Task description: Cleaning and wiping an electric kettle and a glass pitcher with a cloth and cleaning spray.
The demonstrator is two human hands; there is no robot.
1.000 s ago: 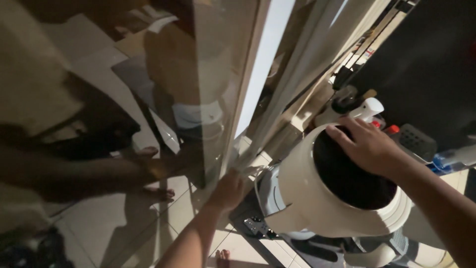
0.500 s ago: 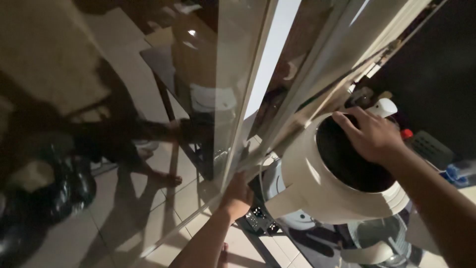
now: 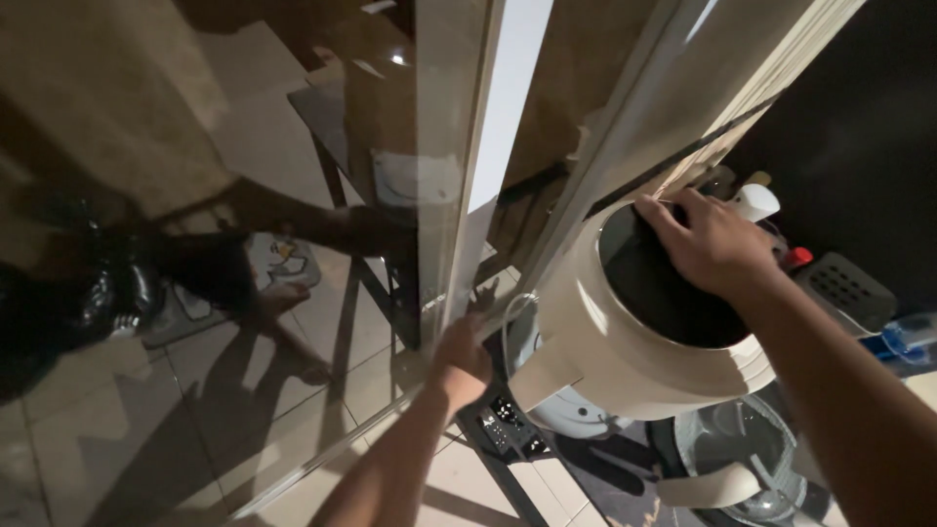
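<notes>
My right hand (image 3: pixel 711 244) grips the rim of the cream bucket (image 3: pixel 634 342), held tilted above the floor beside the glass door (image 3: pixel 429 185). My left hand (image 3: pixel 461 358) is clenched on the door's edge.

My left hand (image 3: pixel 459 359) on edge of glass door (image 3: pixel 293 244), left of bucket (image 3: pixel 625 332). Right hand (image 3: pixel 708 244) on bucket's far rim. Spray bottle (image 3: pixel 753 202) just behind it. Fan (image 3: pixel 742 468) below, on floor to the right.
</notes>
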